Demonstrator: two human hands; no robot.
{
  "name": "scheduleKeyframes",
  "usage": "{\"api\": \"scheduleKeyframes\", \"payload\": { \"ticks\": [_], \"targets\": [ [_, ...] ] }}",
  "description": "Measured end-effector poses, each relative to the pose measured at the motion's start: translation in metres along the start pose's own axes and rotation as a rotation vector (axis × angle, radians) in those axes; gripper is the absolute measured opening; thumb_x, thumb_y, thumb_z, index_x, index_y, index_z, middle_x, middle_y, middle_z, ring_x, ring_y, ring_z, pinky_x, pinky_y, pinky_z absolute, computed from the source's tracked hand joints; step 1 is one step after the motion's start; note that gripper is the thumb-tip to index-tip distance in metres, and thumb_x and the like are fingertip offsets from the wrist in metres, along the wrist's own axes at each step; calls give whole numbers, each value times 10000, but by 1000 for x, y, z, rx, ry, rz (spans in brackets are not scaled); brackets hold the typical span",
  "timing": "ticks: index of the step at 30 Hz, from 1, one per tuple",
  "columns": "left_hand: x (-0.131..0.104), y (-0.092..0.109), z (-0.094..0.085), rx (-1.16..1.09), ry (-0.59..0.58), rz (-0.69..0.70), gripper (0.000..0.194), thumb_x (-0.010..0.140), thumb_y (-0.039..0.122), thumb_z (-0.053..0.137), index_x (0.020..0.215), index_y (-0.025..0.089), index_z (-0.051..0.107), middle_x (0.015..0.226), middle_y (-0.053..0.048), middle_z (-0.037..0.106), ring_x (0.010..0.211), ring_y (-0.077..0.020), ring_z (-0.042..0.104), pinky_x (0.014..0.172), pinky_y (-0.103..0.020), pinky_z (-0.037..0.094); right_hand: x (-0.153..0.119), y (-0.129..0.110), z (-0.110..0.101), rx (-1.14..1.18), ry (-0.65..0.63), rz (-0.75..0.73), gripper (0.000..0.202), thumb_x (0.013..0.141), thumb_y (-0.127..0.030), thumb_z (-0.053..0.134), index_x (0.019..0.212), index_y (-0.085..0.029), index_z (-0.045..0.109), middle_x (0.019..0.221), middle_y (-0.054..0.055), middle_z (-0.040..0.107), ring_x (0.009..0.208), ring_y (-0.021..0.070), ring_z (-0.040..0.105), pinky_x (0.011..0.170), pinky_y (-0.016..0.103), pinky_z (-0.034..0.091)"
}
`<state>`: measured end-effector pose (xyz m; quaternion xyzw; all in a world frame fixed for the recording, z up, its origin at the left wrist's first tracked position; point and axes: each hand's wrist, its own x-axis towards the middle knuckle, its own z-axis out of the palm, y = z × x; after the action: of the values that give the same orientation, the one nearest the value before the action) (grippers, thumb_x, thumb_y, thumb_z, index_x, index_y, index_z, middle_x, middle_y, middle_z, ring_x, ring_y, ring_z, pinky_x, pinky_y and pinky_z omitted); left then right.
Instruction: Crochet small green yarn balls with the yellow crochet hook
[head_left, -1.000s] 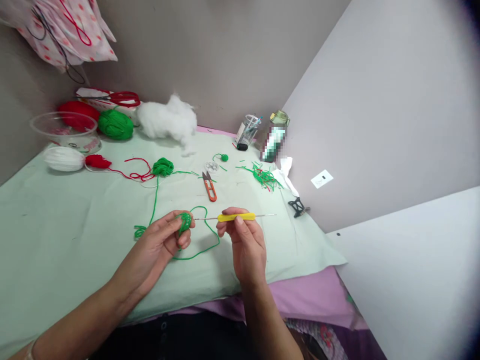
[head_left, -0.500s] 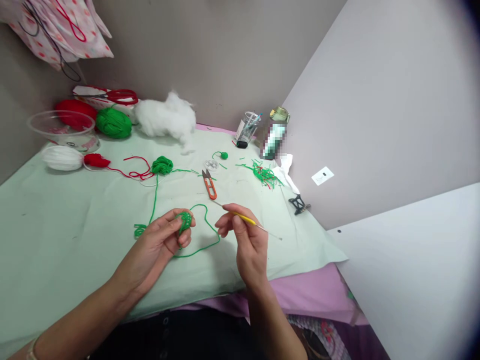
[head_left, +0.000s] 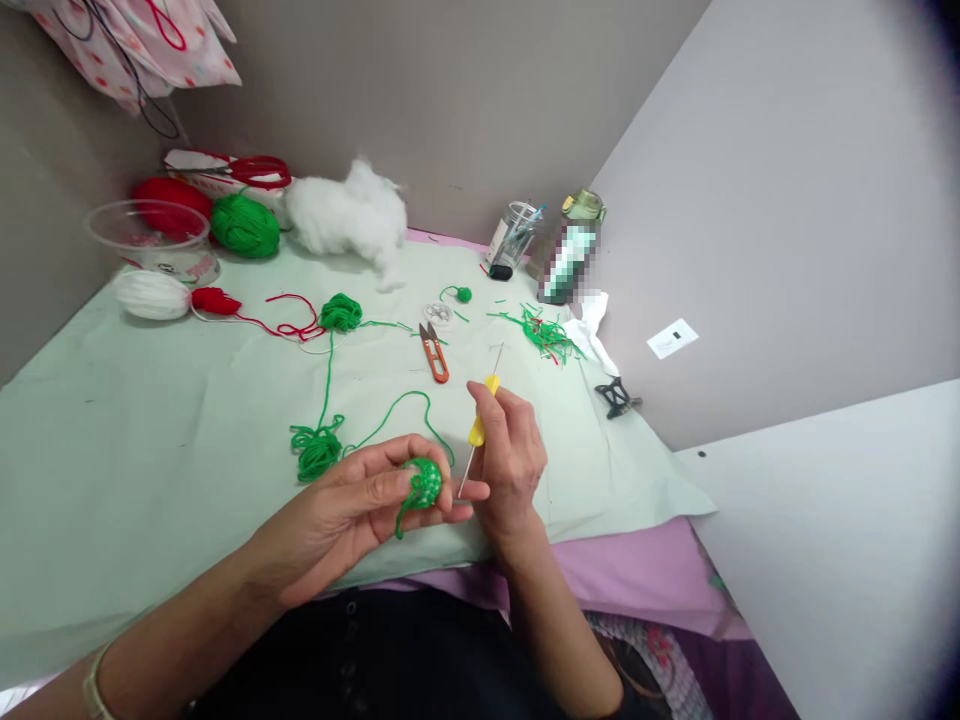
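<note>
Between the thumb and fingers of my left hand [head_left: 367, 505] is a small rounded green crochet piece [head_left: 426, 484], with white showing through its stitches and a short green tail hanging below. My right hand [head_left: 510, 455] is closed around the yellow handle of a crochet hook [head_left: 484, 412]. One metal end points up and away; the other slants down beside my left fingertips, apart from the crochet piece. Green working yarn [head_left: 409, 395] loops on the cloth behind my hands. A loose green yarn bundle [head_left: 319, 450] lies left of them, joined by a strand to a green skein [head_left: 341, 312].
Orange thread snips [head_left: 433, 355] lie ahead of my hands. Green and red yarn scraps [head_left: 546, 335] are at the right, near a bottle [head_left: 571, 250] and a plastic cup [head_left: 514, 238]. White stuffing [head_left: 349, 215], yarn balls [head_left: 245, 225] and a clear tub [head_left: 150, 240] stand at the back left.
My left hand has moved right and nearer with the crochet piece. My right hand has turned the hook from lying across to pointing steeply up. More of the loose green yarn bundle shows.
</note>
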<state>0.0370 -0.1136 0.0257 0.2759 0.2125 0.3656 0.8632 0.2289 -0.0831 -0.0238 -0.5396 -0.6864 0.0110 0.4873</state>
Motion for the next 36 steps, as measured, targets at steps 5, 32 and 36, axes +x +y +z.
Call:
{"api": "scheduleKeyframes", "payload": {
  "ticks": [5,32,36],
  "targets": [
    [7,-1,1,-3,132,57,146,909,295,774,924,152,799,940,-75,719,983,-202,701,972,-299,558,3,-14,-5,341,-9,155,404,1022,-257,530,1405,-333,632,1276,101,726,1149,250,680,1035,457,526],
    [8,2,-18,345,284,127,218,938,373,718,1033,183,672,778,-8,745,746,-153,709,741,-273,552,15,-31,-27,1084,-237,480,225,981,-409,664,949,-220,782,679,-2,656,549,113,525,554,282,451],
    [8,2,-18,345,271,124,215,935,376,724,1013,184,665,752,12,716,726,-143,707,704,-260,545,10,-30,-24,1063,-300,430,213,1030,-364,610,1013,-251,790,754,-5,687,613,97,569,618,266,471]
  ]
}}
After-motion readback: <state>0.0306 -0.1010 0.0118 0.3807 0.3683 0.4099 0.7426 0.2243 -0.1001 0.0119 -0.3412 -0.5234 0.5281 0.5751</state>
